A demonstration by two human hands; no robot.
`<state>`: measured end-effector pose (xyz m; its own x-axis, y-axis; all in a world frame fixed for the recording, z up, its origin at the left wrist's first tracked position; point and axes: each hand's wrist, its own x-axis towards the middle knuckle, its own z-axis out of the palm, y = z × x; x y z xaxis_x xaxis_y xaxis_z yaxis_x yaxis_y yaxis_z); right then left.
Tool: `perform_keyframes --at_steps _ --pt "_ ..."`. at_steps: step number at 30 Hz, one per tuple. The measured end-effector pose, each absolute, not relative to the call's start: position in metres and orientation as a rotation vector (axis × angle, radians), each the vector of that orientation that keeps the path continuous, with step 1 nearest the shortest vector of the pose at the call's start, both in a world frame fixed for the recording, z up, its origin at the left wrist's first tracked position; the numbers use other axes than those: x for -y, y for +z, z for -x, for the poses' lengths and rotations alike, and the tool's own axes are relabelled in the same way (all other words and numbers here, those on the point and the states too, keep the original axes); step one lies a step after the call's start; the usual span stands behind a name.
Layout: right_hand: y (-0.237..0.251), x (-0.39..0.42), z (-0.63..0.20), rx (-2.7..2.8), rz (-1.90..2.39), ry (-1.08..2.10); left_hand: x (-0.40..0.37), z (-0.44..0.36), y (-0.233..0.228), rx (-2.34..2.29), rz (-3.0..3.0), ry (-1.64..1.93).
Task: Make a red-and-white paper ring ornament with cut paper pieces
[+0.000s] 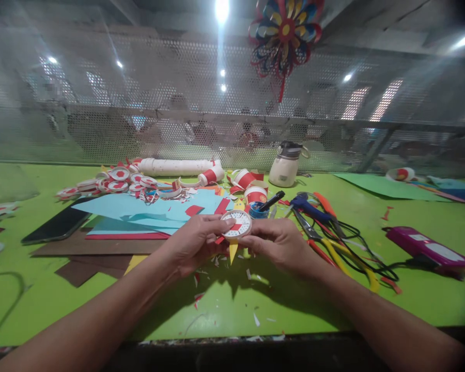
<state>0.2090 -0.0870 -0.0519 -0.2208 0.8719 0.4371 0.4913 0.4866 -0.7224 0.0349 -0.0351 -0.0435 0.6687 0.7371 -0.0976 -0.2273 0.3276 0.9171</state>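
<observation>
My left hand [196, 242] and my right hand [278, 244] together hold a small round white paper disc with red segments [236, 223] above the green table [225, 305]. A yellow pointed paper piece [233, 251] hangs down under the disc between my fingers. Just beyond the disc stand a red and white paper cup [256, 195] and a small blue pot with a black marker [272, 200] resting in it.
Sheets of light blue, red and brown paper [147, 212] lie at left with a black phone [56, 225]. Several finished red and white discs [118, 181] and a white tube [174, 166] lie behind. Scissors [313, 217], cables, a magenta device [426, 249] and a white bottle [284, 165] sit right.
</observation>
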Motion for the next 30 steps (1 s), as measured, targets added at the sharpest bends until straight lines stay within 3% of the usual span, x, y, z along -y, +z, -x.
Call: perform_keyframes --at_steps 9,17,30 --pt "-0.049 0.084 -0.213 1.915 1.079 0.403 0.034 -0.032 -0.042 -0.591 -1.161 0.804" --pt "-0.05 0.094 -0.207 1.883 1.006 -0.154 0.039 -0.036 -0.04 -0.819 -1.367 0.909" --pt "-0.06 0.093 -0.205 1.964 1.042 -0.257 0.042 -0.042 -0.045 -0.706 -1.354 0.96"
